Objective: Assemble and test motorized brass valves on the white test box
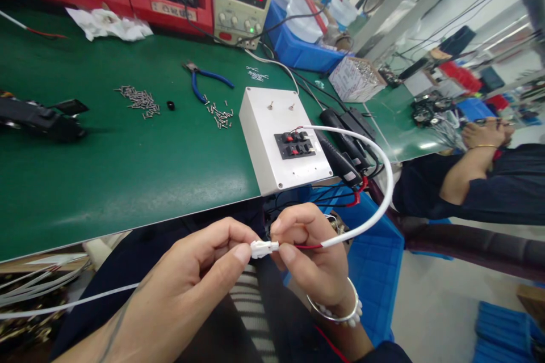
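In front of me, below the bench edge, my left hand (200, 275) pinches a white plastic connector (261, 248) between thumb and fingers. My right hand (319, 261) closes on the connector's other end, where red wire enters it. That wire comes out of a white sleeved cable (388, 181), which arcs up to a black terminal block (297, 145) on a pale metal box (266, 130). A second white cable (85, 298) runs from the left toward my left wrist; my hand hides where it ends. I cannot tell whether the connector halves are fully joined.
Blue-handled pliers (198, 82) and piles of small screws (138, 100) lie on the green bench (128, 170). Behind stand a power supply (242, 0) and red bins (166, 8). Black handles (338, 153) lie beside the box. At right is a co-worker's arm (468, 164).
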A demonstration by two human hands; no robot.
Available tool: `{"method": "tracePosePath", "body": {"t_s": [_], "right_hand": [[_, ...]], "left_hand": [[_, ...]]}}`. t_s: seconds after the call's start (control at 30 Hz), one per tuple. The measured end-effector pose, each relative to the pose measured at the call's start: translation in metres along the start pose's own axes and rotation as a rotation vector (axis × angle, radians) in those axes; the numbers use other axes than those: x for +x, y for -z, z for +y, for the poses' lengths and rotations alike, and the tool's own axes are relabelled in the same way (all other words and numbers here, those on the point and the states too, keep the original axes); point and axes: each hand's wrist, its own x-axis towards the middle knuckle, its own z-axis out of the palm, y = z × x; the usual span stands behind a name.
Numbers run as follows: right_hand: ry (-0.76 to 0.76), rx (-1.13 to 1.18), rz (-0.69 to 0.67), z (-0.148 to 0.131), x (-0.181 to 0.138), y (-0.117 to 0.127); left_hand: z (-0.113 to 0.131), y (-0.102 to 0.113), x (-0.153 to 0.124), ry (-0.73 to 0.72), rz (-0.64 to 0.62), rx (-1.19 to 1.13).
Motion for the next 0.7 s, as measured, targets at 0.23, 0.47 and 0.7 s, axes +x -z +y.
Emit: {"method": "tracePosePath", "body": {"t_s": [0.23,0.47,0.7], "right_hand": [[0.024,-0.028,-0.049,0.003,0.000,0.003],[0.001,-0.096,-0.002,-0.001,-0.001,-0.001],[0.070,-0.327,-0.075,-0.006,0.003,0.003]], "left_hand": [[0.002,-0.002,0.000,-0.070,-0.012,0.089],[0.005,-0.010,0.001,-0.173,0.093,0.030],[0.005,-0.003,0.003,-0.178,0.006,0.071]]}}
